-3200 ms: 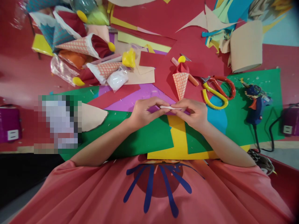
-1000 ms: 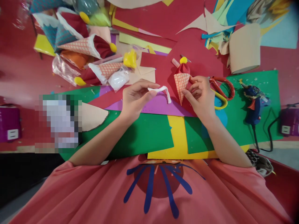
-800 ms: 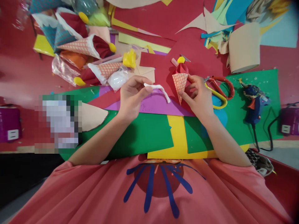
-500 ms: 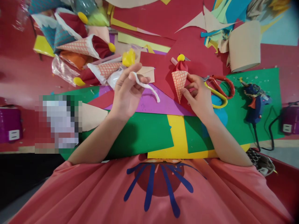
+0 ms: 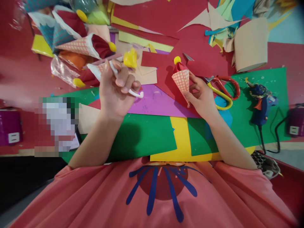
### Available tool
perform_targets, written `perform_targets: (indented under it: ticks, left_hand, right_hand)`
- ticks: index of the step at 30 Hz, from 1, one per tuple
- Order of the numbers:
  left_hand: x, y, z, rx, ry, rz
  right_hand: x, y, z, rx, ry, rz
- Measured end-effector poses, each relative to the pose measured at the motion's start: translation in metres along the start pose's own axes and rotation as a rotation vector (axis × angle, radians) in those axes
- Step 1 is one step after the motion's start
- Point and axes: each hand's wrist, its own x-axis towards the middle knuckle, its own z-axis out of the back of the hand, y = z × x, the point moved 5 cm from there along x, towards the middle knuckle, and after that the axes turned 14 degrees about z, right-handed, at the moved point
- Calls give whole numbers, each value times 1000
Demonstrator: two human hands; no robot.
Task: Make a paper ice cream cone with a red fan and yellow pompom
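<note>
My left hand (image 5: 118,90) is raised over the table with its fingers curled around a white fuzzy strip (image 5: 136,93), whose end sticks out past the little finger. In my right hand (image 5: 200,95) is a small paper cone (image 5: 181,80) with an orange-and-white grid pattern, pinched along its right side with the tip pointing down. Red material (image 5: 180,67) fills the cone's mouth, topped by a yellow pompom (image 5: 177,60). Several larger finished cones (image 5: 78,46) with white fuzzy rims, red filling and yellow pompoms lie at the left, partly behind my left hand.
Scissors (image 5: 224,91) with red and yellow handles lie beside my right hand. A blue glue gun (image 5: 260,107) with a cord rests on green sheet (image 5: 280,82) at the right. Beyond are a beige paper cylinder (image 5: 251,44) and coloured scraps. A yellow piece (image 5: 130,58) lies mid-table.
My left hand has moved left and turned, its fingers curling more around the white strip. The cone in my right hand has tilted, its mouth shifting slightly left.
</note>
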Motion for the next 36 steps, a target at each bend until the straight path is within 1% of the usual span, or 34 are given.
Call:
perform_targets:
  ticks: [2,4,6,8,10,12,15,18,20,23,26,30,34,36]
  left_hand:
    - [0,-4,1,59,-81,-53]
    - [-1,-6,-1,152,-155,-175]
    - [-2,-4,-6,271,-172,-265]
    - [-4,2,-12,397,-185,-291]
    - [-7,8,-16,504,-235,-289]
    - [-11,13,-22,605,-243,-266]
    - [-16,19,-30,721,-236,-248]
    - [-18,20,-33,802,-268,-286]
    - [-19,20,-36,847,-246,-346]
    - [-19,22,-38,868,-184,-400]
    - [-19,25,-37,894,-199,-358]
    - [-22,27,-38,980,-224,-306]
    - [-24,28,-38,970,-218,-294]
    - [-23,28,-39,980,-218,-327]
  right_hand:
    - [-1,2,-6,245,58,-61]
    - [-2,7,-12,454,115,-98]
    - [-3,13,-18,591,152,-117]
    - [-4,20,-23,659,184,-125]
    - [-6,24,-28,683,223,-114]
    - [-9,26,-33,673,259,-91]
    - [-13,24,-38,586,294,-34]
    - [-17,21,-42,502,283,40]
    - [-18,19,-42,483,263,66]
    - [-19,18,-44,541,293,11]
    - [-20,22,-44,650,355,-91]
    - [-21,27,-42,720,355,-187]
    - [-22,26,-43,740,364,-215]
    - [-22,26,-44,736,369,-213]
